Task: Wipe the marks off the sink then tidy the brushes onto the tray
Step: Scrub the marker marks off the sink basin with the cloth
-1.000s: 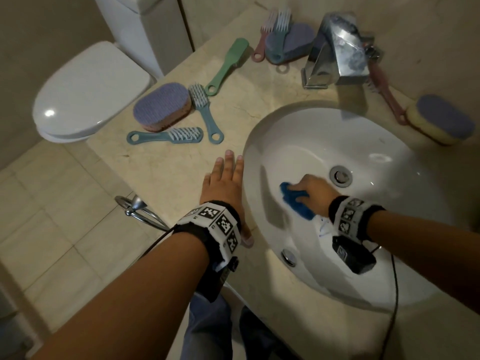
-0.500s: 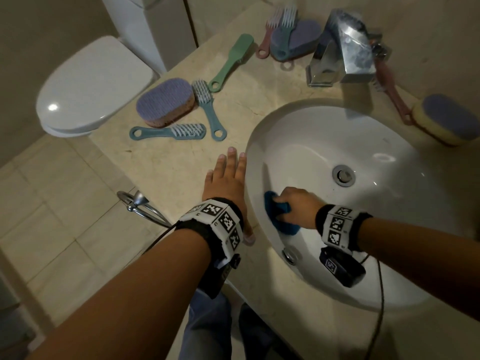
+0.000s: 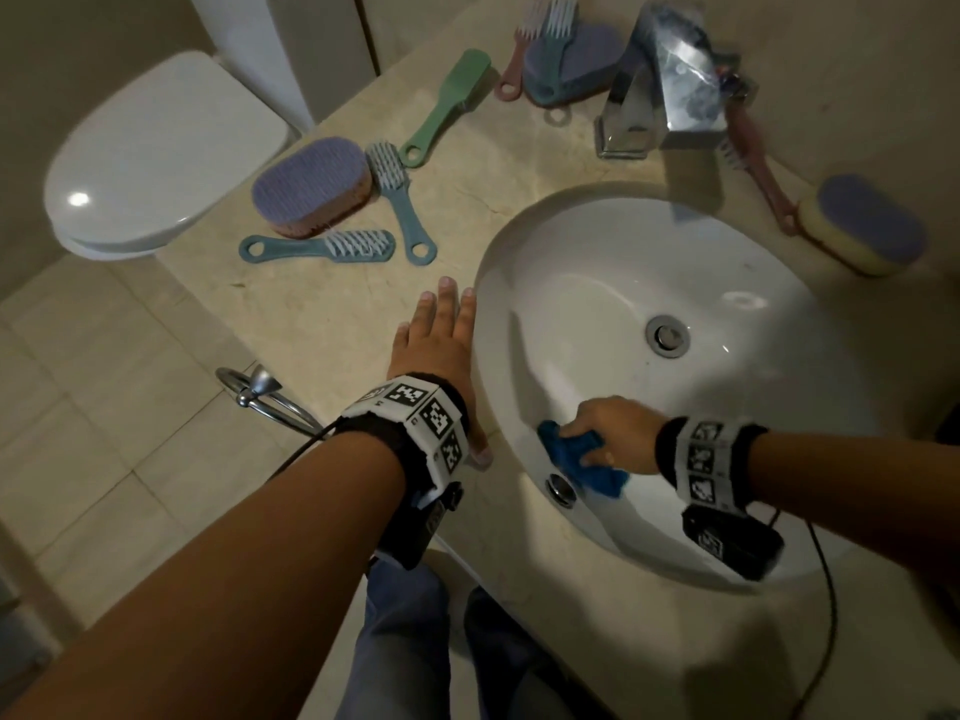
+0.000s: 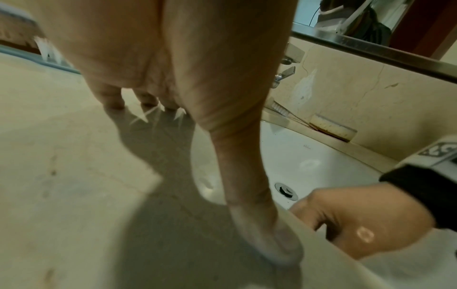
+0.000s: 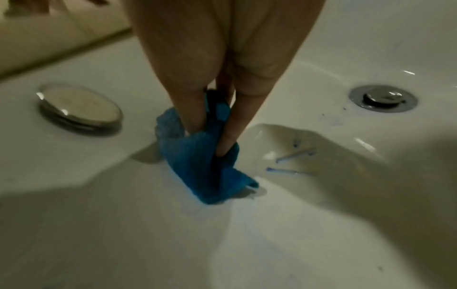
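My right hand grips a crumpled blue cloth and presses it on the near wall of the white sink, beside the overflow cap. Blue pen marks show on the basin right of the cloth. My left hand lies flat, fingers straight, on the beige counter at the sink's left rim. Two teal brushes, a green brush and a purple sponge lie on the counter beyond it.
A chrome tap stands behind the sink, with more brushes and a pad to its left. A pink brush and a yellow-purple sponge lie at the right. The drain is mid-basin. A toilet stands left; a towel ring hangs below the counter.
My right hand has rubbed the cloth leftwards across the basin wall and back down towards the overflow cap. The left hand has stayed flat on the counter.
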Available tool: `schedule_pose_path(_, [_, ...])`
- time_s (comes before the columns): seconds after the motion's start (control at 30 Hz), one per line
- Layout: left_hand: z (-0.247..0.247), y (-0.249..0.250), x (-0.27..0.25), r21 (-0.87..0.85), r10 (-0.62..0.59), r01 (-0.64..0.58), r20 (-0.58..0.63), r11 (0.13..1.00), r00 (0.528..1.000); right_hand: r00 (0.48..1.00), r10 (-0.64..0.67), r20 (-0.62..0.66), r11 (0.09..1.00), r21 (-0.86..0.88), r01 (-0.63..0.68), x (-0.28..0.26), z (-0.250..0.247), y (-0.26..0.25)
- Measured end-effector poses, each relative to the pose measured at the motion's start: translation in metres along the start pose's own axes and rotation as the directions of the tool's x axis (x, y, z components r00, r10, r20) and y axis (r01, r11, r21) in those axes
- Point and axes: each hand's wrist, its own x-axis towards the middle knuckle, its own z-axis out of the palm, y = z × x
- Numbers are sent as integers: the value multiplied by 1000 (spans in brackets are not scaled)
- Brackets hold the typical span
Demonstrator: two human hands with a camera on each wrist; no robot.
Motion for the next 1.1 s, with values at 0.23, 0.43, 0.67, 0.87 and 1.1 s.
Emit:
schedule_pose_path(0.23, [1, 0, -1, 3, 0, 0, -18, 1000, 1000, 944, 201, -262, 978, 3, -208, 16, -31, 46])
schedule_pose_path(0.43, [-1, 1, -1, 19, -5, 5, -4, 1000, 1000, 983, -122, 138, 990, -51, 130, -40, -9, -7])
schedule_pose_path(0.67, [2, 0, 0, 17, -3, 3, -21, 1000, 1000, 990, 128, -66, 973, 200, -112, -17, -2, 3])
schedule_pose_path(0.87, [2, 0, 1, 8, 6, -5, -29, 1000, 1000, 960, -8, 278, 995, 102, -21, -70, 11, 7])
schedule_pose_path(1.1, [1, 0, -1, 21, 0, 1, -37, 1000, 999, 971, -22, 238, 993, 114, -5, -48, 0, -10])
